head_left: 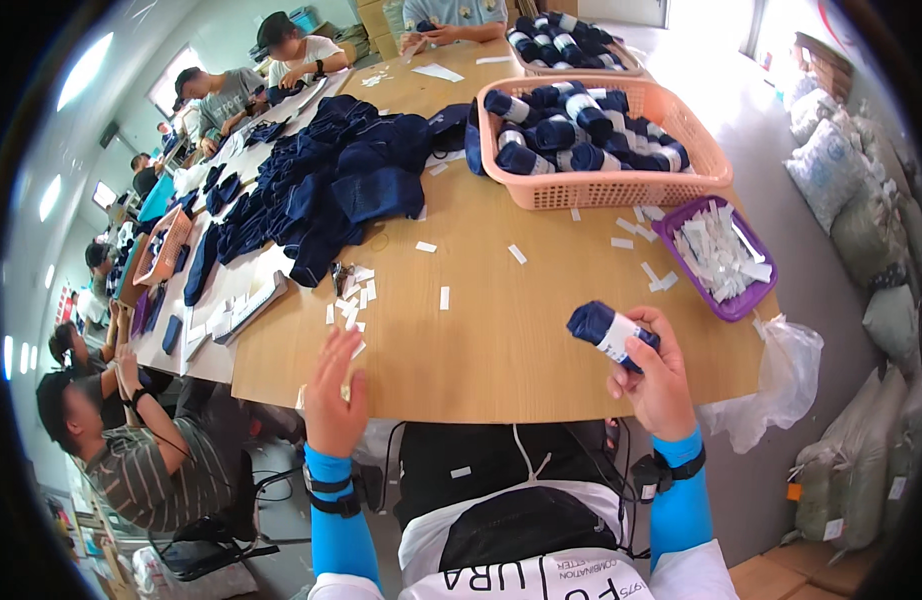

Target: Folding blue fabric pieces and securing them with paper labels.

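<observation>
My right hand [659,378] is closed round a rolled navy cloth bundle [606,333] with a white paper band about its middle, held above the table's front right part. Empty, with fingers stretched out, my left hand [336,398] hovers at the front left edge. Just beyond it lie scattered white paper slips [353,302]. A purple basket [665,232] full of white slips stands beyond my right hand. Farther back, a peach plastic basket [621,195] holds several banded navy rolls. Loose navy garments [331,180] are heaped at the left.
A second peach basket [631,68] of rolls sits at the table's far end. Other people work along the left and far sides. A clear plastic bag [786,365] hangs by the right table edge. Stuffed sacks [861,200] line the floor at right.
</observation>
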A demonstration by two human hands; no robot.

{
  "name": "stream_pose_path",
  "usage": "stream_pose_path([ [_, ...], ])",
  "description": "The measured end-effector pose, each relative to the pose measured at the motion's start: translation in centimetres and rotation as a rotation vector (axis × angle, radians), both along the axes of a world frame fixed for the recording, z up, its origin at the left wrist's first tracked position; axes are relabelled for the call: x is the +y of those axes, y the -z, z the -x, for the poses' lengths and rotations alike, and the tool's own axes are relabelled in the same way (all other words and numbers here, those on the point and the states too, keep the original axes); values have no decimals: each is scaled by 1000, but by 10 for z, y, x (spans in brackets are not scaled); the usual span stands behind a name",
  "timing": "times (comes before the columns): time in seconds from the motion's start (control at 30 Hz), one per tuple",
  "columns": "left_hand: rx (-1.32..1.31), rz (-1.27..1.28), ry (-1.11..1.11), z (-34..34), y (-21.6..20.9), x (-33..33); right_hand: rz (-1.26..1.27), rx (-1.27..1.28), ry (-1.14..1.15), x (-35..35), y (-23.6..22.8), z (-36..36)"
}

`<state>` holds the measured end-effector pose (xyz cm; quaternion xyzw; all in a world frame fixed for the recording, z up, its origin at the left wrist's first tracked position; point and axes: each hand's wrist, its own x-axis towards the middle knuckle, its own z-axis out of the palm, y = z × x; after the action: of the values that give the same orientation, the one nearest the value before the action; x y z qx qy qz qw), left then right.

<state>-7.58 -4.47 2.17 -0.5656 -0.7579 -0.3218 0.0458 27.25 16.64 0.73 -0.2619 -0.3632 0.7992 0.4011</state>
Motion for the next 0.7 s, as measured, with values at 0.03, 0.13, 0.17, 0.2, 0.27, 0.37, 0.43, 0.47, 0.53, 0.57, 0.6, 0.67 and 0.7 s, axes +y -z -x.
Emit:
stream_pose_path([
  [0.03, -9, -3, 43, -5, 5, -4, -19, -9, -2, 6, -15, -2],
  [0.13, 6, -30, 40, -10, 18, -17, -1044, -808, 106, 30, -77, 8],
  [0.17, 22, -21, 45, -8, 22, -20, -1191, -807, 227, 45, -94, 19],
  [0.2, 50, -46, 52, -8, 23, -17, -1337, -812, 356, 63, -113, 28],
  [0.27, -4, -67, 60, -13, 19, -6, -1392, -752, 523, 104, -147, 47],
  [0.37, -61, -83, 58, -14, 20, 5, -1505, -985, 526, 142, -149, 65],
  [0.43, -64, -94, 54, -8, 23, 4, -1594, -1171, 490, 106, -133, 61],
  [0.47, -48, -67, 12, -3, 26, -9, -1613, -1038, 396, 71, -129, 74],
  [0.53, -45, -57, -10, -4, 25, -11, -1679, -917, 157, 19, -116, 71],
  [0.57, -42, -51, 15, -7, 22, -7, -1595, -853, 4, 1, -105, 64],
  [0.6, -34, -40, 36, -9, 21, -3, -1501, -778, -144, -13, -93, 60],
  [0.67, -41, -33, 49, -11, 19, 1, -1180, -762, -231, -27, -62, 57],
  [0.7, -44, -21, 44, -9, 18, -2, -1177, -744, -235, -31, -41, 58],
])
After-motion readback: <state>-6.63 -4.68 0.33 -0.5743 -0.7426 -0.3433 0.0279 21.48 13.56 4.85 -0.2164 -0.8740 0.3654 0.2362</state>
